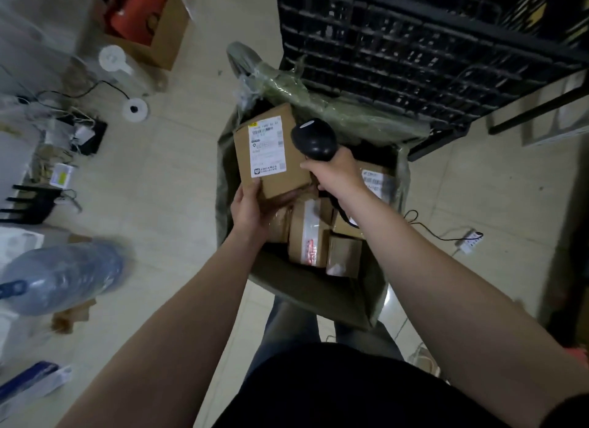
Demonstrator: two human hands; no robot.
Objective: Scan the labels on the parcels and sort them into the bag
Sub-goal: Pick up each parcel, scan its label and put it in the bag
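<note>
Parcel (271, 160): a brown cardboard box held above the open mouth of the bag (322, 295). The left hand (251, 203) grips its near lower corner, with the thumb on the labelled face and the other fingers curled underneath. The white label (267, 149) faces up, just beyond the thumb. The right hand (334, 171) is wrapped round the handle of a black scanner (314, 137). The scanner head sits just right of the label, over the box's right edge; contact cannot be determined. Below both grips, inside the bag, lie a taped box (307, 233), a small box (344, 257) nearer the person, and a labelled box (377, 180) right of the scanner hand. Beyond the scanner stands a black crate (414, 51).
</note>
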